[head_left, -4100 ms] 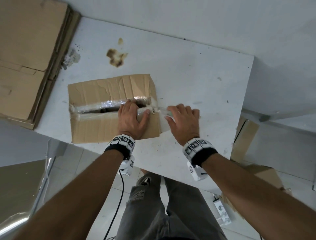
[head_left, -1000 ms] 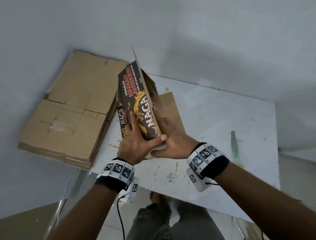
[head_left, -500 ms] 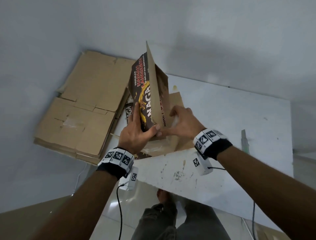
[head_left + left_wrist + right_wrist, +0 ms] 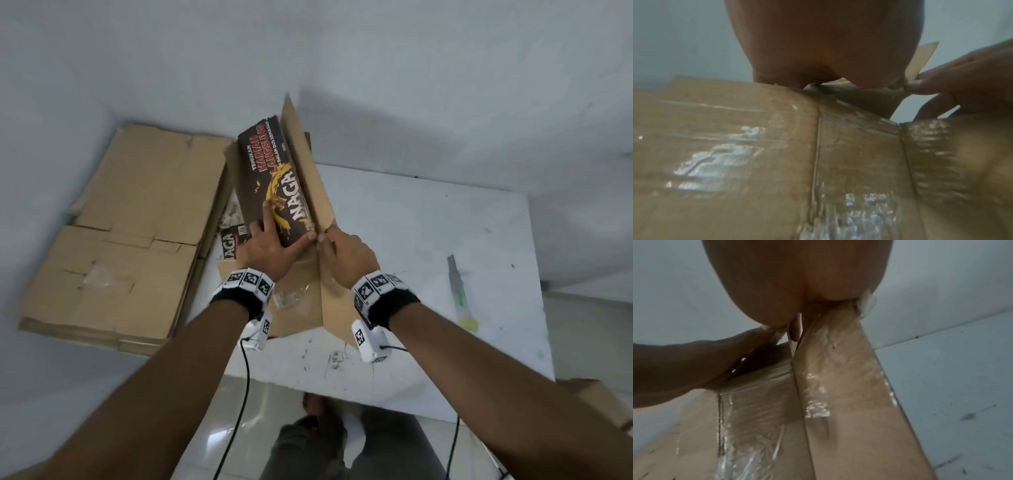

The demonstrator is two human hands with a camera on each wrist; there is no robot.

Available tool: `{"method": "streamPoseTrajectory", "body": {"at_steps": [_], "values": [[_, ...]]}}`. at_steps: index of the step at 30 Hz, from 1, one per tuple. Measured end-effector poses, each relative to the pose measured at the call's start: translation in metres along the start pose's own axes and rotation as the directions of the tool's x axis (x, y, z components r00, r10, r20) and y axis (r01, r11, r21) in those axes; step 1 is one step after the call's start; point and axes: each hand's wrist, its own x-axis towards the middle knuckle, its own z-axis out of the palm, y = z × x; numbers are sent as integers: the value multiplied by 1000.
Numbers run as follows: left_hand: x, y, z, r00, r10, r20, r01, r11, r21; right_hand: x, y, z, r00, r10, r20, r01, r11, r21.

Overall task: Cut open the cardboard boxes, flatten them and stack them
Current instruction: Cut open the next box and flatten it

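1. Head view: I see my left hand (image 4: 270,248) lying on the printed face of the cardboard box (image 4: 274,185), its fingers (image 4: 267,214) straight and the thumb stretched along the lower edge. The box stands half-collapsed and tilted on the white desk (image 4: 411,222), at 12 o'clock from both wrists.
2. My right hand (image 4: 346,253) pinches the plain brown flap at the box's near corner, fingertips touching the left thumb.
3. A stack of flattened boxes (image 4: 130,233) lies at 9 o'clock, just beside the box. A box cutter (image 4: 459,291) lies on the desk at 3 o'clock, well apart from my hands.
4. Left wrist view: the palm presses on taped brown cardboard; my right fingers (image 4: 953,78) grip a flap edge at 2 o'clock.
5. Right wrist view: my right hand (image 4: 797,288) is closed on the flap's top edge; the left hand (image 4: 694,363) comes in from 9 o'clock.
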Motion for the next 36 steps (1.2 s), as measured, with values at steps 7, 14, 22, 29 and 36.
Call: {"method": "streamPoseTrajectory", "body": {"at_steps": [7, 14, 22, 29, 36], "values": [[-14, -49, 18, 954, 35, -297, -68, 993, -101, 15, 29, 32, 945, 317, -82, -307, 944, 121], [-22, -122, 63, 828, -535, 167, 558, 817, -149, 12, 68, 80, 847, 531, -23, -529, 846, 66], [-22, -124, 89, 694, -652, 306, 697, 714, -58, 28, 71, 120, 765, 639, 76, -634, 769, -84], [-45, -118, 53, 940, -308, 145, 341, 865, -368, 24, 85, 102, 777, 617, 126, -625, 735, 263], [-34, -135, 30, 997, -29, -70, 25, 998, -59, -3, 57, 100, 727, 669, 152, -683, 727, 70]]}}
